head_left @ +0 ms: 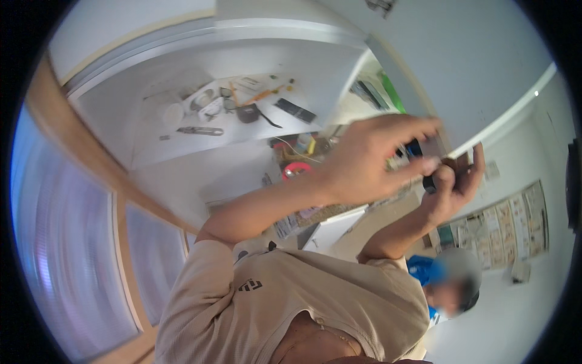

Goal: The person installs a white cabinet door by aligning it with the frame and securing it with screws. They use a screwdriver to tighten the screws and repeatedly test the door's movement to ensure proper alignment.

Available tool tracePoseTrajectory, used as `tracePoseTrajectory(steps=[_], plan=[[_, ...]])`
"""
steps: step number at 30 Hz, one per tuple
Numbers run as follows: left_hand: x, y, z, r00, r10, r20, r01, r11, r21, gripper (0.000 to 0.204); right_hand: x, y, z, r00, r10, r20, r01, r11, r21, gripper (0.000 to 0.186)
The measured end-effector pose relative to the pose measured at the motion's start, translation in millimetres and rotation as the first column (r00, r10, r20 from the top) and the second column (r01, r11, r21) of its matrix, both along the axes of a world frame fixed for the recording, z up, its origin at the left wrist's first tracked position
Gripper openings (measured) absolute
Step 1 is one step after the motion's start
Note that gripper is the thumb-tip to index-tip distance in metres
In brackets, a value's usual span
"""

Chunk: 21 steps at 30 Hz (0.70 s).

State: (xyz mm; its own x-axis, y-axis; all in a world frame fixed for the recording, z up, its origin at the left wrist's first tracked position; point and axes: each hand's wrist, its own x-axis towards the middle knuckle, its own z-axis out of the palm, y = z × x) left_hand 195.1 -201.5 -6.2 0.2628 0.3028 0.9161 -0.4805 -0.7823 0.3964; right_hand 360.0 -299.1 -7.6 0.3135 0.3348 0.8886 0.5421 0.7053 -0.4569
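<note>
Both hands are up at the lower corner of a pale panel (485, 91), where its bright white edge (504, 115) ends, and the work there looks under way rather than finished. The left hand (379, 159) reaches across from the left, its thumb and fingers spread around a blurred grey piece (431, 147); I cannot tell whether that grip presses on the piece or only frames it. The right hand (451, 185) comes up from below with its thumb against a dark piece (430, 184), which appears clamped between thumb and fingers just beside the panel's corner. So the dark piece is in the right hand, next to the edge and not set down. Judging by this, taking hold and bringing both hands to the corner is done, while the finer work there and letting go are left; how much of the edge has been dealt with cannot be told, since fingers and blur hide the contact. On the white bench (237, 139) to the left, a knife (201, 131), a pouch (247, 114), a flat black thing (295, 111) and glasses (227, 100) lie out of hand, well apart from the corner.
</note>
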Motion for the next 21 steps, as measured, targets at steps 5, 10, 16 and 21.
tracePoseTrajectory(steps=[5,10,16,21], plan=[[-2,40,-15,0.958,-0.285,-0.033,0.259,0.907,-0.334,0.035,-25,6,-9,0.967,-0.246,0.071,0.245,0.969,0.018,0.077],[18,52,-24,0.834,-0.551,0.017,0.475,0.702,-0.531,0.036,-37,0,-8,0.926,-0.376,0.043,0.376,0.927,0.007,0.072],[40,60,-19,0.581,-0.659,0.477,0.732,0.167,-0.66,0.045,-52,0,-5,0.876,-0.47,0.105,0.472,0.881,0.006,0.07],[78,124,-6,0.362,-0.698,0.618,0.778,-0.14,-0.613,0.085,-58,-5,0,0.848,-0.494,0.19,0.505,0.863,-0.008,0.058]])
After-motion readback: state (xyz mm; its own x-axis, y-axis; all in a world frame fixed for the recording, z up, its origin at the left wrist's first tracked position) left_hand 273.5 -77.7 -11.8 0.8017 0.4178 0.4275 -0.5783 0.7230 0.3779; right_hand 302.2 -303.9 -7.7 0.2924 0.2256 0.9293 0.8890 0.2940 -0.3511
